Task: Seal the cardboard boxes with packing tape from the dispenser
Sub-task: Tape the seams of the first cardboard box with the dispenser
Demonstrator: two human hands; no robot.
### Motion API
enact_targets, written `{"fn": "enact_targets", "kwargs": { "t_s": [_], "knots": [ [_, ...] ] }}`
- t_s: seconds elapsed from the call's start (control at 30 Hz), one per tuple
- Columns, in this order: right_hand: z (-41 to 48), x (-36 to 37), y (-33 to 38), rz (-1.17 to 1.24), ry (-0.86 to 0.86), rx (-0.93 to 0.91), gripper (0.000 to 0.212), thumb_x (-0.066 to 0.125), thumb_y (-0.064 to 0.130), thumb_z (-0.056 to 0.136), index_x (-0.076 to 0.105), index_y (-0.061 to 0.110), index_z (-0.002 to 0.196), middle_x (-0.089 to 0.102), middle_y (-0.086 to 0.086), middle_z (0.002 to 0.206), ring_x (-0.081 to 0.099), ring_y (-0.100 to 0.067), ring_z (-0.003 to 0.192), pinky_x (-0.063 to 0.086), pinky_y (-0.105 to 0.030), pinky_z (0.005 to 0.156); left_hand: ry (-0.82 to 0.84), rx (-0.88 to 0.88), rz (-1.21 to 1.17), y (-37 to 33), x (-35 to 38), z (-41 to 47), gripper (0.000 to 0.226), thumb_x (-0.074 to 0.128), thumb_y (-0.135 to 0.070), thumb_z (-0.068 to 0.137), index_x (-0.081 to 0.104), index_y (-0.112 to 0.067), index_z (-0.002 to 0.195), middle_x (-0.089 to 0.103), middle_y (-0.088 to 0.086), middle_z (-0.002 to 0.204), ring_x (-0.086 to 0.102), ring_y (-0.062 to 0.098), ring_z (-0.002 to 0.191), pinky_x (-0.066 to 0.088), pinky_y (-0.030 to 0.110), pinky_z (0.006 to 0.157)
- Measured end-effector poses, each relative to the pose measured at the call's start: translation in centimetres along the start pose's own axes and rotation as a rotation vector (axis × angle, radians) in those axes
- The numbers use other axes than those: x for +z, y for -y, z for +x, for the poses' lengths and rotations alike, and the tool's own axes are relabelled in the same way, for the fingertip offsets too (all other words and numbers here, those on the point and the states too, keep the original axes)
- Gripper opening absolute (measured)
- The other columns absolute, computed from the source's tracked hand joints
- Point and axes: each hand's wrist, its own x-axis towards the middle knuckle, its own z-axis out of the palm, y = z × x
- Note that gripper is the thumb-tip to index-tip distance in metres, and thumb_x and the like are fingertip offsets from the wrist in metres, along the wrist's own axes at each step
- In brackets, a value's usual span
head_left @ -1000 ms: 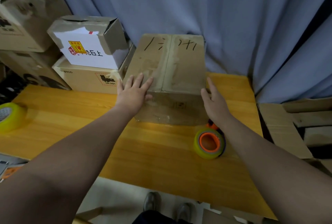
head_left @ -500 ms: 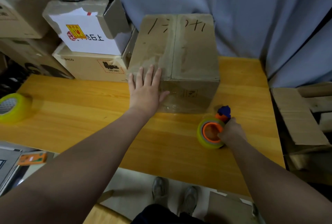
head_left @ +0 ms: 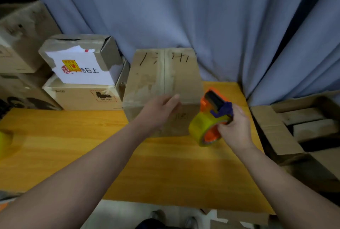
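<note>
A brown cardboard box (head_left: 165,74) with black scribbles on its closed top flaps stands at the back of the wooden table (head_left: 73,136). My left hand (head_left: 160,108) hovers at the box's near top edge, fingers stretched toward the centre seam. My right hand (head_left: 235,129) grips the orange and purple tape dispenser (head_left: 211,118), loaded with a yellowish roll, lifted off the table just right of the box's front corner.
Stacked cardboard boxes (head_left: 82,74) stand left of the main box, one bearing a white label. A second yellow tape roll (head_left: 4,143) lies at the table's far left edge. Flattened cardboard (head_left: 276,129) lies off the right side. A blue curtain (head_left: 202,17) hangs behind.
My right hand left the box's side, took hold of the dispenser on the table and lifted it up. My left hand slid from the box's left corner toward the seam.
</note>
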Motion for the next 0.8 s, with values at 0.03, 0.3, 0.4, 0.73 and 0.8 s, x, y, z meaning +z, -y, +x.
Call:
{"fn": "enact_targets", "kwargs": {
  "t_s": [0.03, 0.3, 0.4, 0.73, 0.8],
  "knots": [
    [0.7, 0.1, 1.2, -0.029, -0.001, -0.077, 0.052, 0.051, 0.004, 0.059, 0.067, 0.009, 0.109, 0.056, 0.006, 0.096, 0.055, -0.024, 0.091, 0.036, -0.020, 0.072, 0.037, -0.031, -0.159, -1.3, -0.1, -0.6, 0.045, 0.041, -0.048, 0.097, 0.068, -0.012, 0.092, 0.070, 0.007, 0.087, 0.066, 0.021, 0.084, 0.055, 0.031, 0.072],
    [2.9, 2.6, 6.4, -0.236, -0.003, -0.321, 0.071, 0.066, -0.004, 0.061, 0.060, 0.024, 0.126, 0.061, 0.003, 0.111, 0.054, -0.026, 0.102, 0.050, -0.037, 0.069, 0.119, -0.166, -0.338, -4.3, -4.3, -2.9, 0.062, 0.053, -0.063, 0.081, 0.066, -0.003, 0.092, 0.073, 0.013, 0.084, 0.071, 0.023, 0.082, 0.058, 0.031, 0.073],
    [2.8, 3.6, 7.0, -0.255, 0.007, -0.343, 0.072, 0.067, -0.005, 0.062, 0.060, 0.024, 0.127, 0.061, 0.003, 0.111, 0.055, -0.026, 0.104, 0.052, -0.039, 0.064, 0.115, -0.165, -0.356, -3.6, -5.9, -3.5, 0.033, 0.056, -0.035, 0.094, 0.064, -0.004, 0.091, 0.070, 0.012, 0.085, 0.068, 0.025, 0.085, 0.058, 0.035, 0.081],
    [2.3, 5.5, 10.2, -0.167, 0.435, -0.316, 0.083, 0.072, 0.006, 0.070, 0.039, 0.036, 0.140, 0.054, 0.007, 0.108, 0.050, -0.019, 0.100, 0.043, -0.025, 0.079, 0.033, -0.285, -0.165, -2.1, -10.6, -2.9, 0.017, 0.055, -0.011, 0.089, 0.062, -0.004, 0.075, 0.066, 0.010, 0.070, 0.063, 0.020, 0.064, 0.055, 0.023, 0.056],
    [2.2, 5.9, 10.8, 0.037, 0.597, -0.228, 0.088, 0.072, 0.003, 0.073, 0.030, 0.053, 0.132, 0.043, 0.015, 0.110, 0.049, -0.011, 0.097, 0.039, -0.012, 0.072, 0.032, -0.318, -0.128, -1.6, -11.6, -2.5, 0.017, 0.053, -0.011, 0.091, 0.061, -0.002, 0.080, 0.066, 0.011, 0.071, 0.062, 0.019, 0.063, 0.053, 0.022, 0.054]
  ]
}}
